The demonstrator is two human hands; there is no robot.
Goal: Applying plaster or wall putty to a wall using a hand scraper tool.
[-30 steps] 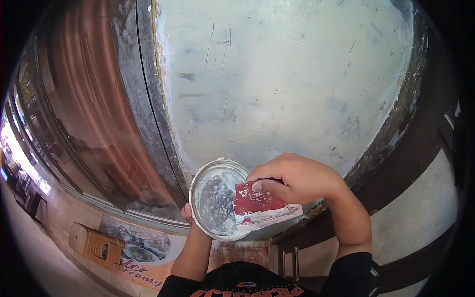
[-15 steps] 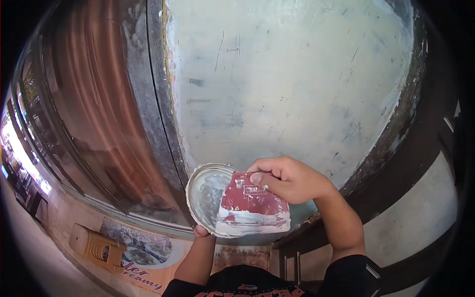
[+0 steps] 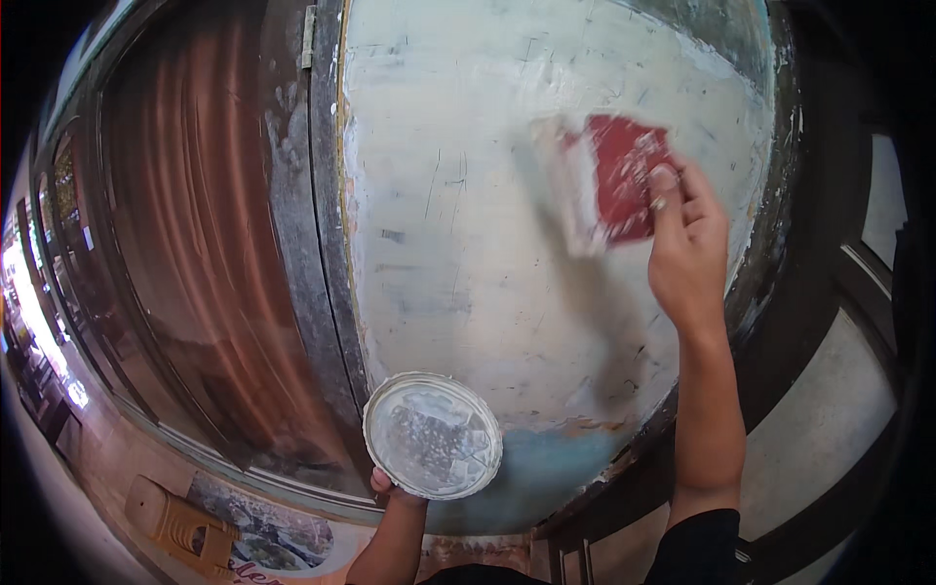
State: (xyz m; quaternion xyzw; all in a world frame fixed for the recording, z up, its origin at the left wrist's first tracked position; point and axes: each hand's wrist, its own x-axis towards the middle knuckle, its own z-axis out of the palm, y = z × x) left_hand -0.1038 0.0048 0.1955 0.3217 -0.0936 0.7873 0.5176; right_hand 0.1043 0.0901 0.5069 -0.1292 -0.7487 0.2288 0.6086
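Note:
My right hand (image 3: 687, 224) grips a flat red scraper (image 3: 624, 180), its left edge coated in white paste, up at the pale, scratched panel (image 3: 468, 273) of the wall. The scraper is blurred; whether it touches the surface I cannot tell. Low in the view, my left hand (image 3: 388, 485) holds a round lid (image 3: 432, 435) smeared with white paste, its fingers partly hidden behind it.
A dark-framed glass door with a reddish curtain (image 3: 195, 273) stands at left beside a hinged, stained post (image 3: 297, 224). Dark framing with pale panes (image 3: 814, 439) runs down the right. A tan plastic stool (image 3: 180, 526) and a printed banner (image 3: 273, 526) lie low at left.
My right hand has lifted the red scraper from over the lid up and rightward to the panel, turning it. The lid and my left hand now appear a little lower in view.

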